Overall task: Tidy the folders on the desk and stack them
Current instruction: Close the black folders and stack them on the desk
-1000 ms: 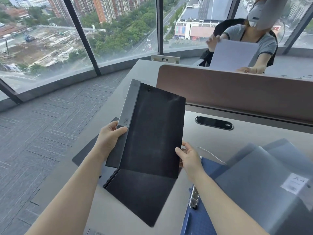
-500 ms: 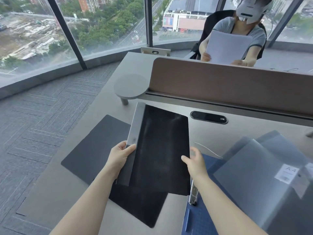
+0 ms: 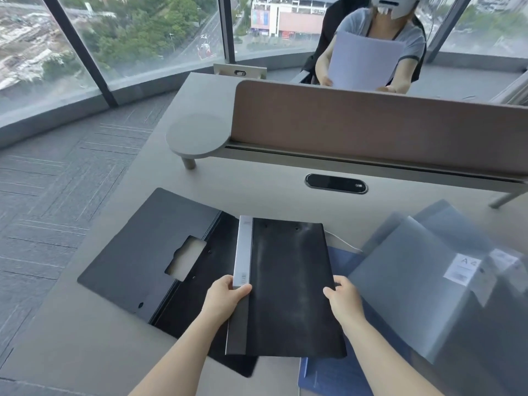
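Note:
I hold a black folder [image 3: 288,284] with a grey spine strip nearly flat, low over the desk [image 3: 257,192]. My left hand [image 3: 225,292] grips its spine edge. Its right edge is pinched by my right hand [image 3: 343,298]. Under it, to the left, an open black folder [image 3: 148,258] with a cut-out window lies spread on the desk. A blue clipboard folder [image 3: 340,375] lies partly hidden beneath, at the lower right. Translucent grey folders [image 3: 423,284] with A4 labels lie overlapping on the right.
A brown divider panel [image 3: 371,124] runs across the desk's far side, with a round grey shelf [image 3: 197,135] at its left end and an oval cable port [image 3: 335,183] in front. A person holding paper [image 3: 363,61] sits behind. The desk's left edge drops to carpet.
The black folder has come down from a raised, tilted hold to lying almost flat and squared over the desk, shifted right. The open black folder beneath is now fully in sight.

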`<act>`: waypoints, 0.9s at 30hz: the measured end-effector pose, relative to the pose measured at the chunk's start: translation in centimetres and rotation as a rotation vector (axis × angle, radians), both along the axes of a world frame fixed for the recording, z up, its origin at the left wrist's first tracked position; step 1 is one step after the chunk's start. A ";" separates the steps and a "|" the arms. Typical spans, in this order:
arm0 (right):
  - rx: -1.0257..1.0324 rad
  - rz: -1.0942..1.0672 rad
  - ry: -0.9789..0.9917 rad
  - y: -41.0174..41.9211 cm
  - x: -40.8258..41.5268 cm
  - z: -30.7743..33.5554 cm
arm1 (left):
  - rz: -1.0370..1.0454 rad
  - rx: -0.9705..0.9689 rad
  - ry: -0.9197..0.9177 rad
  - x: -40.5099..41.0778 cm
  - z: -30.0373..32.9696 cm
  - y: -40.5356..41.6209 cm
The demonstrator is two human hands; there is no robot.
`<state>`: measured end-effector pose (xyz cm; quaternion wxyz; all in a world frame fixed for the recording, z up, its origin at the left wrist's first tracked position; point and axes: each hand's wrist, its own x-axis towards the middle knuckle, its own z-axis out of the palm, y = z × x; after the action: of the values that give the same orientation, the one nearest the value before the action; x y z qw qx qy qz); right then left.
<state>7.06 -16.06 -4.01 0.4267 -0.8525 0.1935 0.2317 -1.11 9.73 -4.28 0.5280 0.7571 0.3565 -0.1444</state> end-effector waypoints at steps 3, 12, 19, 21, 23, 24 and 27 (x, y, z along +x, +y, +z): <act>-0.083 0.012 -0.001 -0.7 -0.4 -0.5 | -0.088 0.129 0.047 0.0 -0.2 -0.9; -0.198 0.086 0.006 -1.7 -0.1 -0.8 | -0.112 0.278 0.103 0.0 -0.3 -2.4; -0.249 0.087 0.004 -4.3 0.1 -0.6 | -0.118 0.139 0.041 -0.1 -0.1 -3.8; -0.283 0.097 -0.019 -5.6 0.0 -0.5 | -0.153 0.090 0.045 0.1 -0.2 -4.4; -0.298 0.100 -0.046 -6.9 0.1 -0.5 | -0.179 0.055 0.043 0.4 -0.2 -5.1; -0.310 0.106 -0.055 -7.4 0.2 -0.4 | -0.188 0.049 0.040 0.5 -0.2 -5.4; -0.417 0.145 -0.073 -8.9 0.4 0.2 | -0.246 0.050 0.052 1.0 -0.1 -6.4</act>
<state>7.45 -24.99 -3.82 0.2302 -0.9418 0.1598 0.1857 -0.09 3.31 -4.42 0.4779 0.8041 0.2780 -0.2185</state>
